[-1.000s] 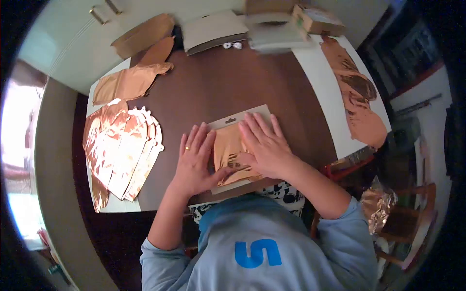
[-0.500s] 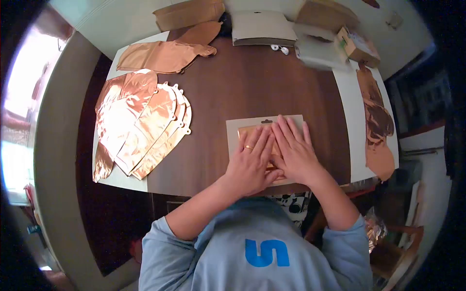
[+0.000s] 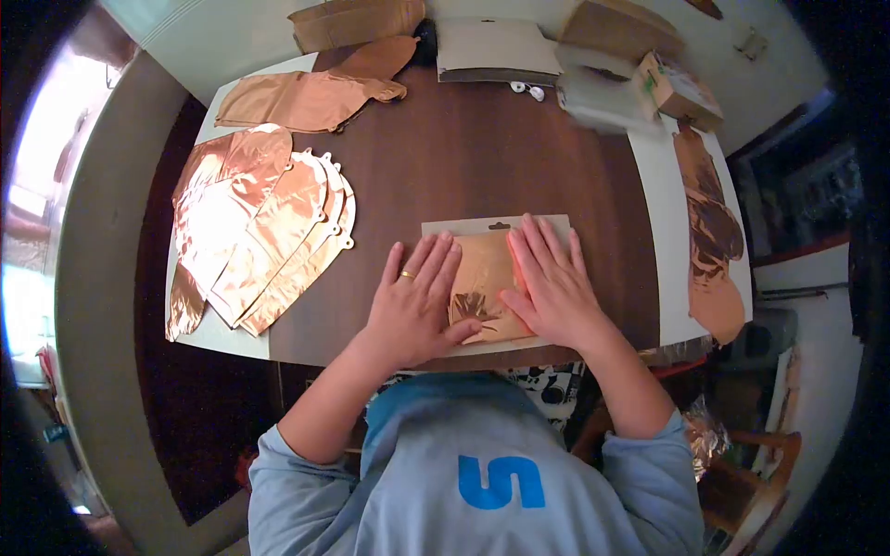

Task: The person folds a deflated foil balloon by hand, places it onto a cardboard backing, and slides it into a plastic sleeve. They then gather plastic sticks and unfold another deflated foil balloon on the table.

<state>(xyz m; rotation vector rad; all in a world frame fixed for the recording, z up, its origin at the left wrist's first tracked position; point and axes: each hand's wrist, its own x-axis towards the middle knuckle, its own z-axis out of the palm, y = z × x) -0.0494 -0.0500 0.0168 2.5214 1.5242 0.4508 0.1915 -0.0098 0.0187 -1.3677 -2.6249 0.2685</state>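
Observation:
A folded rose-gold foil balloon [image 3: 482, 273] lies on a pale card [image 3: 450, 225] with a hang hole at its top edge. My left hand [image 3: 413, 301], with a ring on one finger, rests flat over the card's left side, its thumb reaching the foil's lower left. Across the foil's right edge and the card's right part lies my right hand [image 3: 554, 287], fingers stretched out and palm down. Neither hand grips anything. The card's sides are partly hidden under both hands.
Several flat rose-gold foil balloons [image 3: 255, 232] overlap at the left, with more foil [image 3: 297, 100] behind them. A long foil piece [image 3: 709, 236] lies at the right. At the back are a stack of cards [image 3: 496, 51], white earbuds [image 3: 527, 90] and a small box [image 3: 681, 93].
My left hand has slid left, off the middle of the foil, uncovering more of it. My right hand stays on the right side. The whole view has shifted slightly.

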